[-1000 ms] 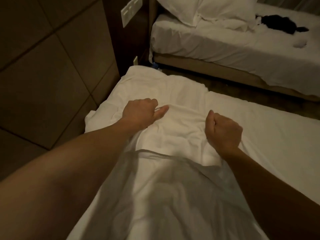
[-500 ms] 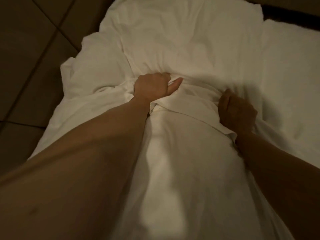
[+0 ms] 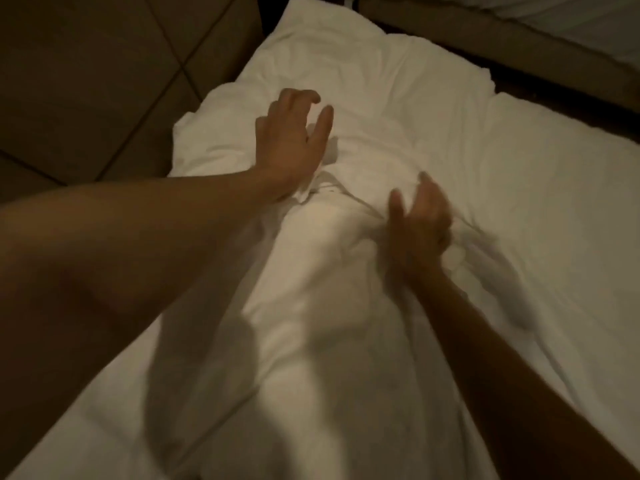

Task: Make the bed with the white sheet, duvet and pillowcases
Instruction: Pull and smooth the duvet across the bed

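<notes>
A white pillowcase stretches from near me up the middle of the bed, partly drawn over a white pillow that lies at the head end. The case's open edge bunches across the pillow between my hands. My left hand hovers over the pillow's left side with fingers spread, holding nothing. My right hand is blurred at the case's right edge, fingers loosely curved and apart, with no cloth visibly held. The white sheet covers the mattress to the right.
A dark padded wall panel runs along the bed's left side. A second bed's base crosses the top right beyond a narrow dark gap of floor.
Both hands gripped the pillowcase edge before and have let go. The left hand has lifted and spread its fingers; the right has opened. The view has tilted slightly upward.
</notes>
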